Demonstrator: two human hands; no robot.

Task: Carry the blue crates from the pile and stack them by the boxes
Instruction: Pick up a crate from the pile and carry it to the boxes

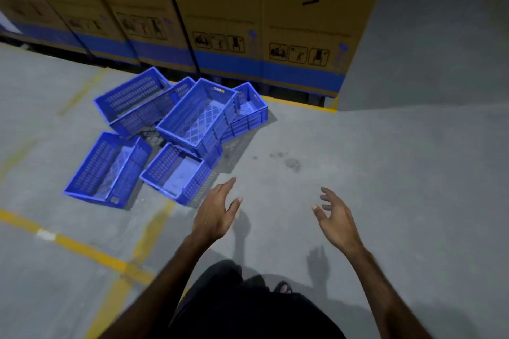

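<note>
Several blue plastic crates lie in a loose pile (176,129) on the grey floor in front of a row of tall cardboard boxes (303,22). One crate (198,115) rests tilted on top of the others. Another (176,173) sits nearest me, and one (107,168) lies at the left. My left hand (217,212) hovers just right of the nearest crate, fingers straight, touching nothing. My right hand (334,217) is held out over bare floor with fingers relaxed and empty.
Yellow painted lines (82,248) cross the floor at the left and run along the foot of the boxes. Bare concrete (413,159) stretches to the right of the pile. My dark-clothed legs and a sandalled foot (283,287) show below.
</note>
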